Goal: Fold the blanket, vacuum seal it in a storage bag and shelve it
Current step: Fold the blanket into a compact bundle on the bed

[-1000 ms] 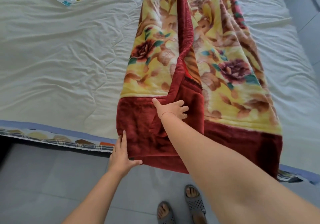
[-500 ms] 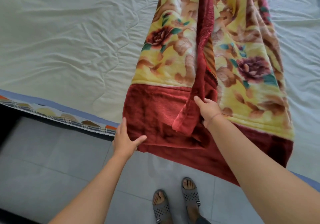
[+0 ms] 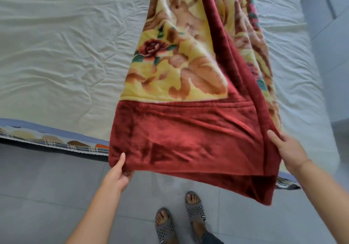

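A thick blanket (image 3: 181, 69), yellow with brown and red flowers and a dark red border, lies lengthwise on the bed, folded into a long strip. Its red end hangs over the bed's near edge. My left hand (image 3: 119, 173) grips the near left corner of the red border, thumb on top. My right hand (image 3: 287, 151) holds the folded red edge at the near right, where the upper layer has been laid across. The far end of the blanket runs out of view at the top.
The bed (image 3: 56, 54) has a wrinkled pale sheet and a patterned mattress edge (image 3: 52, 141). Grey tiled floor (image 3: 47, 196) lies below, with my feet in grey sandals (image 3: 179, 219). A white cabinet or wall (image 3: 328, 26) stands at the right.
My right hand carried the blanket's upper red edge from the middle across to the right side, folding it over. My left hand shifted to grip the near left corner. The view moved closer.
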